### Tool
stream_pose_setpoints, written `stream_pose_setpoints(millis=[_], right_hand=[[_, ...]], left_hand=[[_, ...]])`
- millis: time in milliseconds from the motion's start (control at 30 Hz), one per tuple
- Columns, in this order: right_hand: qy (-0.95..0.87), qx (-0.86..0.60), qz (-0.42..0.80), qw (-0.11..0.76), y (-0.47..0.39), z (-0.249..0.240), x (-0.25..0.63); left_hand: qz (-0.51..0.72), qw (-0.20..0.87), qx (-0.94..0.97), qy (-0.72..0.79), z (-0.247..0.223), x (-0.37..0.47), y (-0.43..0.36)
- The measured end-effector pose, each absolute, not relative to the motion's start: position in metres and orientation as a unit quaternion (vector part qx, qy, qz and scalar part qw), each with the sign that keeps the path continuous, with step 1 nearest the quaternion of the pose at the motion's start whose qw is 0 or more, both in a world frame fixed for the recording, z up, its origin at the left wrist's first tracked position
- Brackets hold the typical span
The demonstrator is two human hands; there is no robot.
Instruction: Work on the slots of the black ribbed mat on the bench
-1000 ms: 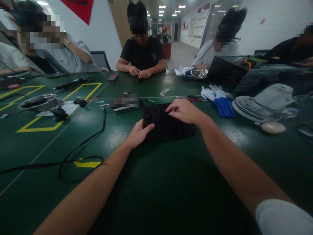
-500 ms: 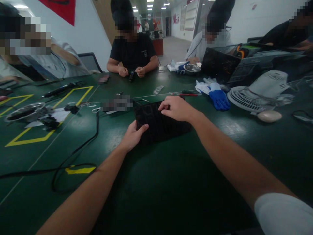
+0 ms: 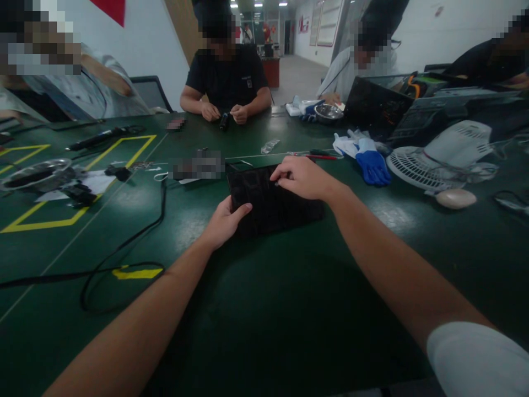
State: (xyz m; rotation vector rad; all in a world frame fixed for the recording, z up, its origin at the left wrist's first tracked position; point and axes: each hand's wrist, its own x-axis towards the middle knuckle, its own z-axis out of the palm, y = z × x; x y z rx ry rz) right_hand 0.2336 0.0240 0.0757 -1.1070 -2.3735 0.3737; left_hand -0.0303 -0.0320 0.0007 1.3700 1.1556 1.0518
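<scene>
A flat, dark rectangular panel (image 3: 264, 212) with faint raised lines lies in front of me on the green table; its exact kind is too dark to tell. My left hand (image 3: 227, 220) grips its left edge, thumb on top and fingers going underneath. Over the upper right part of the panel, my right hand (image 3: 300, 177) is bent with its fingertips pinched together close to the surface. A tiny dark bit seems to show at those fingertips, too small to name. The panel's far right edge is partly behind my right hand and wrist.
Beyond the panel lie a red-handled tool (image 3: 324, 156) and a clear plastic bag (image 3: 270, 146). Blue-and-white gloves (image 3: 372, 165) and a white fan (image 3: 446, 149) are at right. A black cable (image 3: 136, 242) loops at left, near a metal bowl (image 3: 41, 175). Co-workers sit opposite.
The view has tilted slightly downward. Both hands keep their places at the panel, and the right fingertips have shifted a little at the same spot.
</scene>
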Motion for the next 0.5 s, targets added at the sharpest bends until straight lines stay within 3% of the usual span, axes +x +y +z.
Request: stream_pose_setpoints(millis=[500], right_hand=[[-0.866,-0.414,0.123,0.251,0.0219,0.0735,0.2300]], left_hand=[[0.444,0.508,0.559,0.482,0.0013,-0.0300,-0.0317]])
